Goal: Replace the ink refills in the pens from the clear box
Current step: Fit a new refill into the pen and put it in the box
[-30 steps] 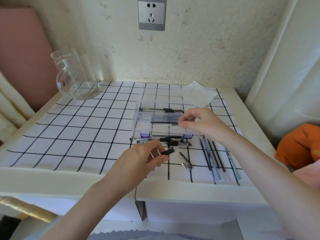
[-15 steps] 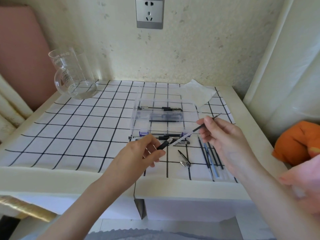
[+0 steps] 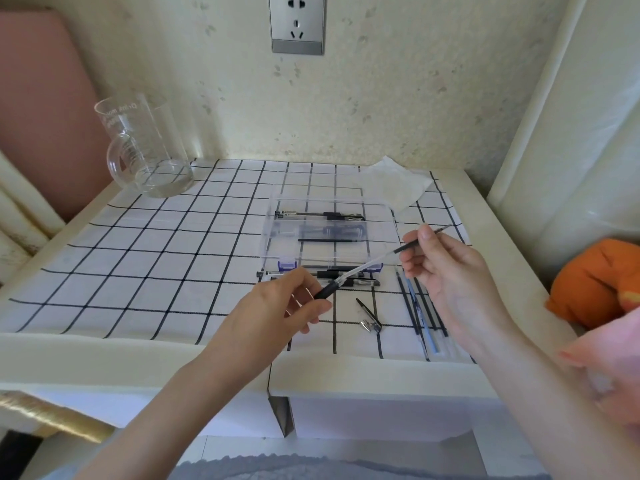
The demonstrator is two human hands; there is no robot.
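Note:
My left hand [image 3: 280,306] grips a pen barrel [image 3: 349,276] by its black grip, the clear tube pointing up to the right. My right hand [image 3: 446,271] pinches a thin black refill [image 3: 408,247] whose lower end sits in the barrel's open end; its tip sticks out past my fingers. The clear box [image 3: 329,233] stands just behind, with pens and a refill inside. More pens [image 3: 346,275] lie at its front edge. A pen tip piece [image 3: 369,315] lies on the cloth between my hands.
Several loose refills [image 3: 420,310] lie on the checked cloth [image 3: 138,258] below my right hand. A glass jug [image 3: 145,150] stands at the back left, a white tissue [image 3: 391,185] at the back right. An orange cushion [image 3: 595,285] sits off the table's right edge.
My right hand came away from the box with a refill and brought it to the barrel in my left hand. The left hand lifted slightly towards it.

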